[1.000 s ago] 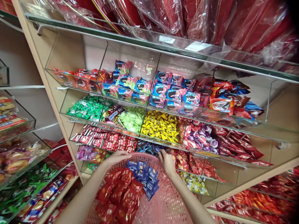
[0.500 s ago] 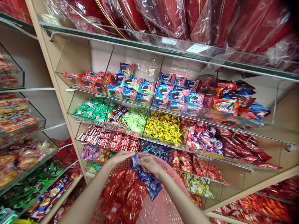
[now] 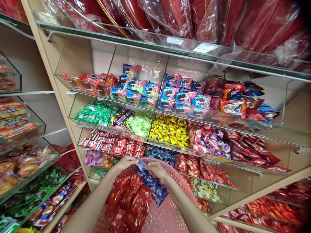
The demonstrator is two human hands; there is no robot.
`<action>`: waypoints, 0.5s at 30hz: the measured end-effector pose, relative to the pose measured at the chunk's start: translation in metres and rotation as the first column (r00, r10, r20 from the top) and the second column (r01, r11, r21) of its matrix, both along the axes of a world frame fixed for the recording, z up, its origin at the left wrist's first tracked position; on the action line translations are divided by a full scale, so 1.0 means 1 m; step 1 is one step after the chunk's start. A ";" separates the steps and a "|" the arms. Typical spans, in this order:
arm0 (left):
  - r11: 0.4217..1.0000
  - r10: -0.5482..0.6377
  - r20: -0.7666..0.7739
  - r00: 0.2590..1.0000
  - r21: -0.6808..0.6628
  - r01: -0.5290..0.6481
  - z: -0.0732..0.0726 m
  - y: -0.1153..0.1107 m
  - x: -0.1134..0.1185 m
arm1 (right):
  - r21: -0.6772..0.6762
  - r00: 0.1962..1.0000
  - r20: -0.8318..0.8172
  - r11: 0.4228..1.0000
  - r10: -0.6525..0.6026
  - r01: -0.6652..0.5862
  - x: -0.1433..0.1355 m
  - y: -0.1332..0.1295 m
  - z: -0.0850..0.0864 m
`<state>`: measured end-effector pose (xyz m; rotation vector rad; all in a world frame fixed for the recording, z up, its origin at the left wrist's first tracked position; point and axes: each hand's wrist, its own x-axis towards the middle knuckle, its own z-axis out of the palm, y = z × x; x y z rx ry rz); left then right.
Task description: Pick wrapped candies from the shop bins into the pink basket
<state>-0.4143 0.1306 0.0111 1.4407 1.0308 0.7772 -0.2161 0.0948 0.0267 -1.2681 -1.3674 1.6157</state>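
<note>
A pink perforated basket (image 3: pixel 173 181) stands in front of me, below the shelves. Inside, shiny red packets (image 3: pixel 130 197) fill the left part, and small blue-purple wrapped sweets (image 3: pixel 159 192) lie toward the right. Over the far part of the basket, my right hand (image 3: pixel 155 170) is closed in a pinch on one blue-purple wrapped sweet (image 3: pixel 140 165). My left hand (image 3: pixel 125 162) has its fingers closed at the upper left corner of that same wrapper. The left fingertips are partly hidden.
Glass-fronted shelves hold green sweets (image 3: pixel 94 112), yellow sweets (image 3: pixel 170 130), blue biscuit packs (image 3: pixel 184 96) and purple-white sweets (image 3: pixel 212 140). A glass shelf edge (image 3: pixel 136 40) juts out above, under red plastic-wrapped items (image 3: pixel 179 16). Another shelf unit (image 3: pixel 21 132) stands at the left.
My left fingers, stretched along the wrapper's top before, have drawn together at its corner. The right hand keeps its pinch. The view has shifted slightly.
</note>
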 end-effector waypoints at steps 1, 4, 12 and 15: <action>1.000 0.007 0.001 1.000 -0.001 -0.007 -0.001 0.001 0.000 | 0.010 1.000 0.005 1.000 -0.001 0.000 0.000 0.001 -0.001; 1.000 0.004 0.001 1.000 -0.017 -0.004 -0.001 0.001 0.002 | 0.022 1.000 0.026 1.000 0.008 -0.009 0.003 0.004 0.000; 1.000 -0.016 -0.020 1.000 -0.020 0.016 0.002 0.000 0.001 | -0.057 0.999 -0.036 0.998 0.000 -0.003 0.007 0.001 -0.001; 1.000 -0.014 -0.036 0.999 0.009 0.014 -0.002 0.002 0.001 | -0.011 1.000 -0.018 1.000 -0.013 0.013 0.004 0.002 -0.003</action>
